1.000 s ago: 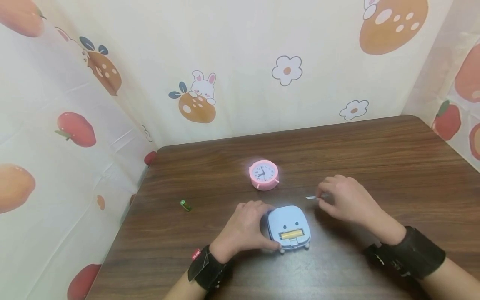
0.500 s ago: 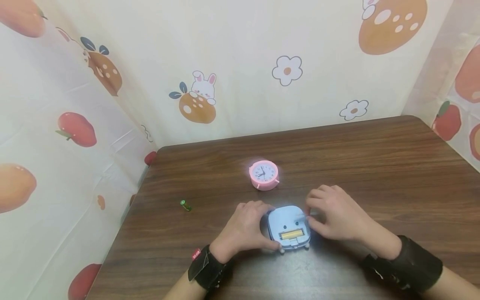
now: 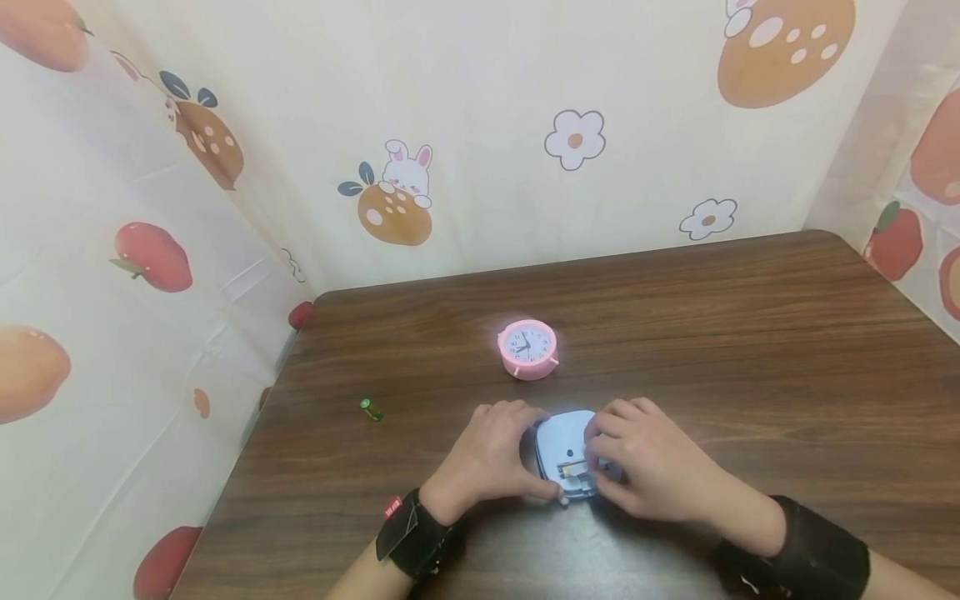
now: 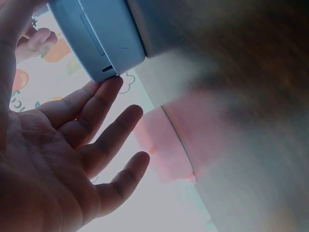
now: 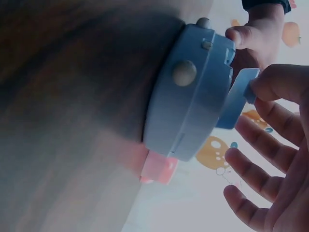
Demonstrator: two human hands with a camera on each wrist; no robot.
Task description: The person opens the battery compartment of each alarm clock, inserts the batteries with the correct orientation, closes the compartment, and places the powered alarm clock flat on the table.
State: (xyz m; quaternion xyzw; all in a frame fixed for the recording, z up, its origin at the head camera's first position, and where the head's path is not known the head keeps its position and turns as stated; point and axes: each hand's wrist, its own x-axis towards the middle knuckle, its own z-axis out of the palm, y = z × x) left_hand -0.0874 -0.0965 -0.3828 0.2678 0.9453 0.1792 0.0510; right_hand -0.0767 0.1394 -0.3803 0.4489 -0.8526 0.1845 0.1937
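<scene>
A light blue rounded-square device [image 3: 556, 435] lies on the table with its battery compartment uncovered; part of a yellow battery [image 3: 570, 471] shows inside. My left hand [image 3: 489, 454] grips the device's left side between thumb and fingers. In the left wrist view, fingertips touch the blue casing [image 4: 108, 38] while other fingers extend free. My right hand [image 3: 654, 467] is over the device's right part and hides it. The right wrist view shows its thumb and index finger pinching a thin blue battery cover [image 5: 236, 102], held tilted at the device's back.
A pink alarm clock [image 3: 528, 350] lies face up just beyond the device. Farther left, a small green battery [image 3: 371, 410] lies on the brown wooden table [image 3: 750, 333]. Printed curtains [image 3: 480, 183] hang along the table's back and sides.
My right hand has moved left and nearer, carrying the battery cover from the table right of the device to over its battery compartment. My left hand keeps its grip in place.
</scene>
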